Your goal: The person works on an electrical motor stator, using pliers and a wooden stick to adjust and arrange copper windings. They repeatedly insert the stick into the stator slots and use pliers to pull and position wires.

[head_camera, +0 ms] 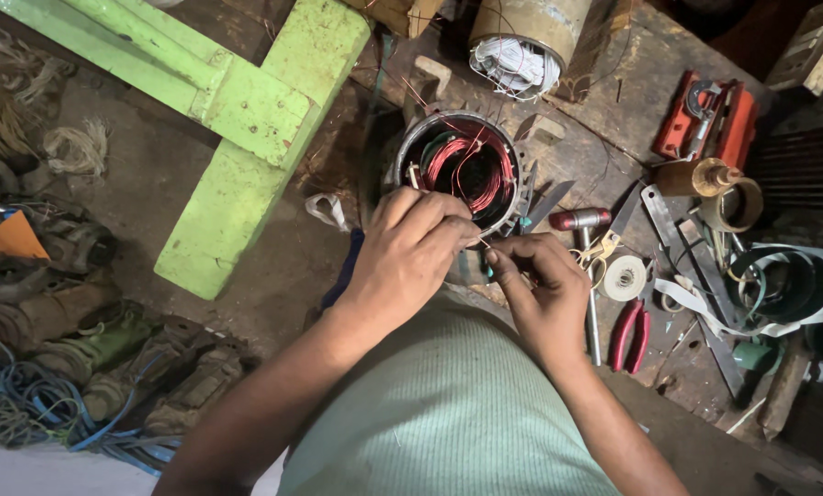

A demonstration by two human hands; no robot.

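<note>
Motor stator [462, 170]: round grey metal housing, bore facing up, red copper windings coiled inside, loose red wire ends trailing out. Sits on the desk [604, 138] directly ahead of me, near rim under my fingers [448, 220].

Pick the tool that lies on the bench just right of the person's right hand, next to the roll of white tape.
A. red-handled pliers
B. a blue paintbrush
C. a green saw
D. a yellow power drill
A: the red-handled pliers lie just right of the right hand, below the roll of white tape; no drill, paintbrush or saw shows there.
</note>
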